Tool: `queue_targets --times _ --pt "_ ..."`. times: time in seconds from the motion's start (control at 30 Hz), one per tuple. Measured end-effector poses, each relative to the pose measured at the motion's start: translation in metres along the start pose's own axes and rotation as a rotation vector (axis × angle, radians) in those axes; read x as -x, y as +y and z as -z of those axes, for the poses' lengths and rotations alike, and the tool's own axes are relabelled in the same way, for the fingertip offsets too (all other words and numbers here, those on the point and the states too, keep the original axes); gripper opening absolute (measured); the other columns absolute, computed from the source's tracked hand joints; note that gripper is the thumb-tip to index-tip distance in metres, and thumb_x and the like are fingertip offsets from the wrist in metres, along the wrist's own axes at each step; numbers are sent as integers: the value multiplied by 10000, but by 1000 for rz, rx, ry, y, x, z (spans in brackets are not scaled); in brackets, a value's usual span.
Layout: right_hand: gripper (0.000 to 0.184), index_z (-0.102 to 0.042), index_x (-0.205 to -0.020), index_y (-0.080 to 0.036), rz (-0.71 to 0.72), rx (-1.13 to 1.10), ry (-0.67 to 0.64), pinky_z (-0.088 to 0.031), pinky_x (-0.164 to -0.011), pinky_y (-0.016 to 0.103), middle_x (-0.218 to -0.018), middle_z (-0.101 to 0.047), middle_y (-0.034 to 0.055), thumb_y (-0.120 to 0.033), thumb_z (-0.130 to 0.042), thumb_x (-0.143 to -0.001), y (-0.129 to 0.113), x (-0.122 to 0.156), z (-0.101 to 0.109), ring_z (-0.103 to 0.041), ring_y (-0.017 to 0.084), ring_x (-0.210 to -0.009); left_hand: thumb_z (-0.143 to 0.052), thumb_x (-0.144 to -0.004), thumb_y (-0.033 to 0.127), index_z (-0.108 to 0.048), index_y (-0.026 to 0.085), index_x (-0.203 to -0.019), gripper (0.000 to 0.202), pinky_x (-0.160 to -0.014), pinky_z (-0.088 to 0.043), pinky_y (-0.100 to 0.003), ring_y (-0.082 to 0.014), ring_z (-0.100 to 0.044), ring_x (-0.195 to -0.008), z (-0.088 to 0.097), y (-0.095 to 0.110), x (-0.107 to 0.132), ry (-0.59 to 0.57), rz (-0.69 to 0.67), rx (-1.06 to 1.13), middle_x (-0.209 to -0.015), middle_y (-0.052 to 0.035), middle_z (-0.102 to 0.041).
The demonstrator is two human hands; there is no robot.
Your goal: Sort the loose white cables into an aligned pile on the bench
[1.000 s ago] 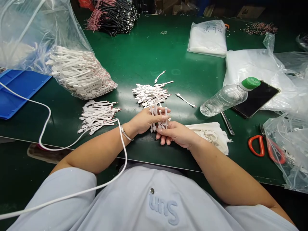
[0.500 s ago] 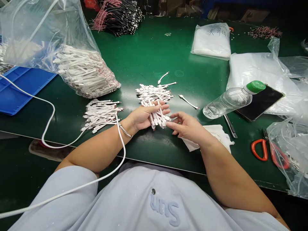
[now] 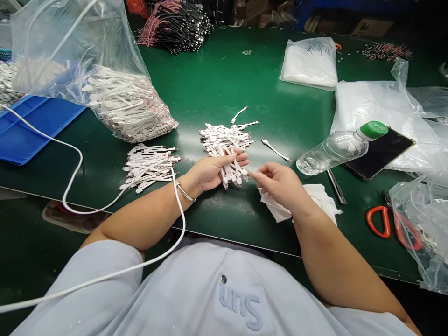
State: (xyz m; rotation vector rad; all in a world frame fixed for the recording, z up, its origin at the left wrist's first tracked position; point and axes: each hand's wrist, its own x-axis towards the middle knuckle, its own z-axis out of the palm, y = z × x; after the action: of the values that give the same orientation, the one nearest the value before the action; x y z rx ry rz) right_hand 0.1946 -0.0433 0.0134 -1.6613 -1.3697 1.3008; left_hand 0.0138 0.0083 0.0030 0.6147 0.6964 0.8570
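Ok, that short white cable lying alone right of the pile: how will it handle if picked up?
The short white cable will probably feel light and rather floppy, since it lies in a loose curve. It seems unlikely to roll far on the green mat. Near the heaped white cables it could snag, since strands there cross.

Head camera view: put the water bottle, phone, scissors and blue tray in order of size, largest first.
1. Blue tray, partly covered by a bag.
2. Water bottle and phone look alike, so I can't rank them.
3. Scissors, partly behind plastic.
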Motion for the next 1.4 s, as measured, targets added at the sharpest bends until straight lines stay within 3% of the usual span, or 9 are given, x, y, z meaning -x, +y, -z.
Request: queue_targets --times 0.1,0.23,0.4,0.6,0.73,0.83,1.0,1.17,1.4 --pt "656 -587 -668 -170 -68 -202 -218 -372 -390 198 -515 -595 23 -826 -567 -660 -1 6 -8 -527 106 -430 -621 -850 184 -677 147 -922 98 -1006 -455 -387 -202 -679 -993 -4 -3 9 -53 -248 -298 -952 -60 -731" --pt "1001 -682 -938 -129 -235 -644 -669 -565 -663 328 -889 -722 157 -964 -223 -631 2 6 -24 -698 232 -808 -598 -868 281 -667 145 -1110 286 -975 -465 -337 -223 -645 -1082 -6 -6 21 -343 -399 -845 -1130 -105 -704" --pt "561 -697 -959 -183 -160 -843 -637 -544 -658 251 -792 -703 36 -663 -725 -672 8 2 -31 -669 152 -723 -801 -667 409 -265 208 -1518 1027 -1084 -364 -439 -326 -528 -1266 0 -10 20 -604 -461 -1155 -1396 -168 -541" --pt "246 -698 -760 -138 -158 -776 -624 -493 -548 184 -654 -666 -10 -245 -869 -621 5 5 -27 -618 91 -575 -877 -472 534 -277 240 -1513 1237 -1165 -5 -583 -403 -336 -1405 -5 -6 23 -536 -517 -1074 -1437 -222 -471" --pt "343 -716 -889 -139 -218 -751 -503 -544 -665 226 -848 -739 52 -241 -876 -603 3 7 -27 -695 142 -736 -828 -599 515 -435 292 -1413 930 -1185 -143 -499 -352 -228 -1462 -7 10 24 -134 -524 -746 -1522 -113 -382" --pt "405 -704 -963 -168 -242 -733 -424 -556 -688 244 -925 -752 67 -231 -875 -601 3 7 -28 -714 160 -781 -733 -762 428 -496 256 -1324 634 -1109 -344 -403 -276 -407 -1376 -3 17 15 161 -344 -396 -1406 -91 -510" --pt "387 -724 -938 -167 -208 -689 -399 -545 -659 225 -900 -751 58 -254 -872 -591 3 6 -31 -706 143 -755 -631 -838 384 -625 121 -949 286 -755 -528 -281 -173 -675 -802 -4 9 7 9 157 -194 -877 -92 -697" --pt "328 -740 -838 -147 -194 -646 -353 -532 -649 226 -880 -741 66 -300 -869 -579 6 4 -31 -691 141 -744 -599 -788 147 -629 121 -925 143 -661 -505 -246 -140 -656 -668 -9 2 12 -23 100 -196 -786 -50 -687" --pt "403 -708 -929 -178 -190 -644 -295 -534 -660 245 -873 -738 50 -322 -865 -587 9 1 -32 -685 138 -721 -470 -679 34 -555 94 -1171 503 -801 -498 -311 -159 -666 -723 -7 5 9 71 66 -82 -792 -56 -693"
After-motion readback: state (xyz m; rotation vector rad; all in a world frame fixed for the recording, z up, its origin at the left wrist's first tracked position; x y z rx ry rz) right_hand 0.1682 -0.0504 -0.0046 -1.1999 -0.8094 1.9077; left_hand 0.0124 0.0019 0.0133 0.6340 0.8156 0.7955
